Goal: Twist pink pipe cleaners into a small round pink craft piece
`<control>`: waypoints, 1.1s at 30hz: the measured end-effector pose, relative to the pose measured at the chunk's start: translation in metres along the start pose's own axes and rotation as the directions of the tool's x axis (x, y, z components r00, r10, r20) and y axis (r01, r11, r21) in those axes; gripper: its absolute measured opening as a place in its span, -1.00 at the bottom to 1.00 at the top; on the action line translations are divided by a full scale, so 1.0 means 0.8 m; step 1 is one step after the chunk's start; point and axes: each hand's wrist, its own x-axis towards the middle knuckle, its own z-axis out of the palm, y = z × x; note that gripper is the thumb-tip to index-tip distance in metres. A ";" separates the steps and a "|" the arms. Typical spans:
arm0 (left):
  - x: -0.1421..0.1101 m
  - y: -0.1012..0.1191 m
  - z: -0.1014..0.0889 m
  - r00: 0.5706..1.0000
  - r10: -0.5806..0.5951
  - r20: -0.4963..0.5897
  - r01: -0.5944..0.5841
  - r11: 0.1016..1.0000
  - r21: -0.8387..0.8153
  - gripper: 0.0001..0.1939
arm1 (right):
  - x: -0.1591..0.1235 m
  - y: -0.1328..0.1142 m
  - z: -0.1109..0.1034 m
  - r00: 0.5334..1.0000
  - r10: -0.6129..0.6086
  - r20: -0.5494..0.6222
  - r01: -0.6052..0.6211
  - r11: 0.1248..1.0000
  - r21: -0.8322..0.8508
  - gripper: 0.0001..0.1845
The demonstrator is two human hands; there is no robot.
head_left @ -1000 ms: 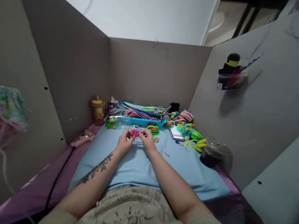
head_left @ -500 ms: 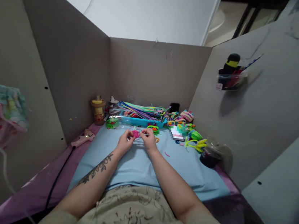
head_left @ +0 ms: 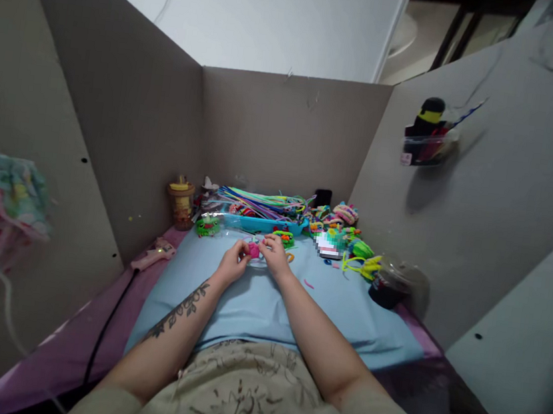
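Note:
Between my hands, above the light blue cloth point(head_left: 264, 306), is a small bright pink piece point(head_left: 253, 250); it looks fuzzy and coiled, but its exact kind is too small to make out. The fingers of my left hand point(head_left: 233, 261) pinch it from the left. My right hand point(head_left: 275, 256) closes its fingertips on its right side. Just beyond the right hand lies a green and orange fuzzy figure point(head_left: 283, 238). An orange ring-shaped piece point(head_left: 291, 258) lies beside that hand, and a short pink strip point(head_left: 308, 284) is farther right on the cloth.
A blue tray point(head_left: 281, 226) of colourful pipe cleaners point(head_left: 262, 200) stands at the back. Left are a lidded cup point(head_left: 182, 203), a green figure point(head_left: 207, 225) and a pink corded glue gun point(head_left: 154, 254). Right are yellow pipe-cleaner pieces point(head_left: 370, 267) and a dark tub point(head_left: 388, 289). Grey panels surround the table.
My hands have drawn slightly closer around the pink piece, which has shifted a little to the right. My right fingertips now touch its side. The surroundings have stayed the same.

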 end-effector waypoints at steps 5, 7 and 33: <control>0.000 0.003 -0.005 0.988 0.079 -0.133 -0.061 0.989 0.133 -0.80 | 0.002 0.002 0.002 0.999 -0.003 -0.046 0.003 1.000 0.001 -0.79; 0.000 0.008 -0.009 0.967 0.096 -0.236 -0.050 0.980 0.192 -0.78 | 0.002 0.001 0.002 0.994 0.002 -0.108 -0.001 1.000 0.011 -0.79; 0.000 0.018 -0.001 0.982 -0.081 -0.173 0.058 0.989 -0.137 -0.73 | -0.007 -0.002 0.017 0.994 0.104 -0.028 -0.096 0.976 0.194 -0.77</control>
